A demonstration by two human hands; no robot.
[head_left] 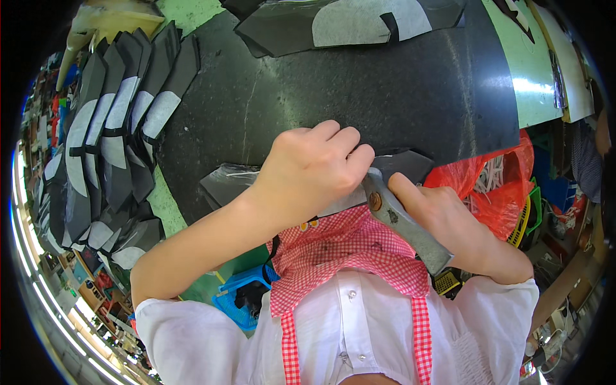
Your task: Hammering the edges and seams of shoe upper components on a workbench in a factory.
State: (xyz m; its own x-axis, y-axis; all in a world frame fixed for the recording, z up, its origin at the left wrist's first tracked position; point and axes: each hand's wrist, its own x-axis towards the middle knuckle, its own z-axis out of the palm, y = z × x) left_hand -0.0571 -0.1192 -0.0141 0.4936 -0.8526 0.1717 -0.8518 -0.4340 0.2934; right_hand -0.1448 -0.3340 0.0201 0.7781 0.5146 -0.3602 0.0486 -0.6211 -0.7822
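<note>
1. Nearest the camera is the person's white shirt (346, 321) under a red-and-white checked apron (350, 250).
2. The right hand (449, 221) is closed around the grey handles of a pair of metal pincers (401, 218), whose head points up and left toward the other hand.
3. The left hand (311, 170) is curled shut, fingers pinched on the dark cut piece (398, 163) just where the tool's head meets it; the piece lies at the near edge of the black surface (385, 90).
4. Right of the hands, a red plastic bag (507, 179) sits beside the surface, with white strips inside.
5. To the left, a fanned row of black-and-grey cut pieces (115, 128) lies overlapped along the surface's edge.
6. Farthest, more black-and-grey pieces (359, 22) rest at the far side of the surface.
</note>
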